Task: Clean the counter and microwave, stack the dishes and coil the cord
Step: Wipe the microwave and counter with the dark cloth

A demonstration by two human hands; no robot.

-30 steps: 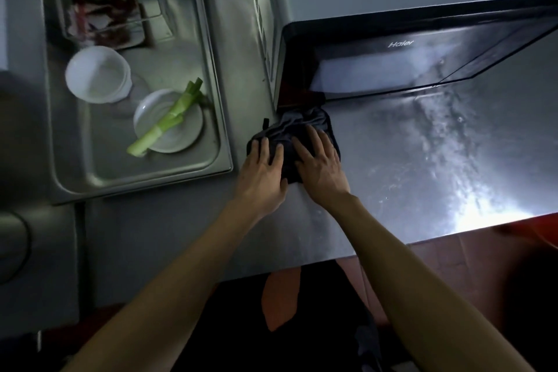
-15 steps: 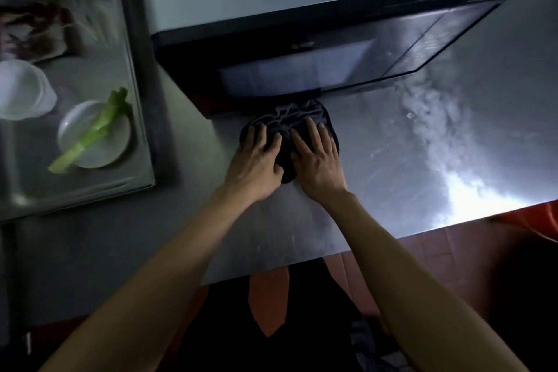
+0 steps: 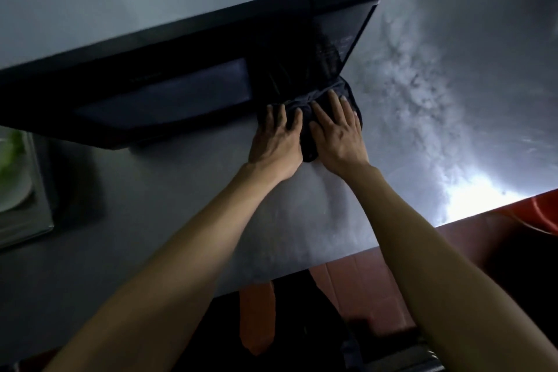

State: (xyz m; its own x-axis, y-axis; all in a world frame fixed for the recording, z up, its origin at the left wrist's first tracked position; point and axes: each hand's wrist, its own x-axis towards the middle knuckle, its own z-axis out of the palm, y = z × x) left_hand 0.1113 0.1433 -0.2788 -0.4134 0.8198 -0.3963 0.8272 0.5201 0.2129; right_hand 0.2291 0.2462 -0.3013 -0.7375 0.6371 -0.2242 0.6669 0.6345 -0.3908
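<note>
A dark bunched cloth (image 3: 308, 127) lies on the steel counter (image 3: 422, 130) just in front of the microwave's right lower corner. My left hand (image 3: 276, 142) and my right hand (image 3: 339, 133) press flat on it side by side, fingers spread toward the appliance. The microwave (image 3: 187, 39) has a grey top and a black glass door, and it fills the upper left of the view. Smeared wet streaks shine on the counter to the right of the cloth.
At the far left edge, a steel tray (image 3: 33, 220) holds a white plate (image 3: 15, 190) with a green vegetable (image 3: 10, 148) on it. The counter's front edge runs below my forearms, with red floor tiles beyond. A red rim (image 3: 543, 214) shows at the right edge.
Both hands have slid the cloth to the right along the microwave's front, from its left corner to its right corner. The view has followed, so the tray has gone to the left edge.
</note>
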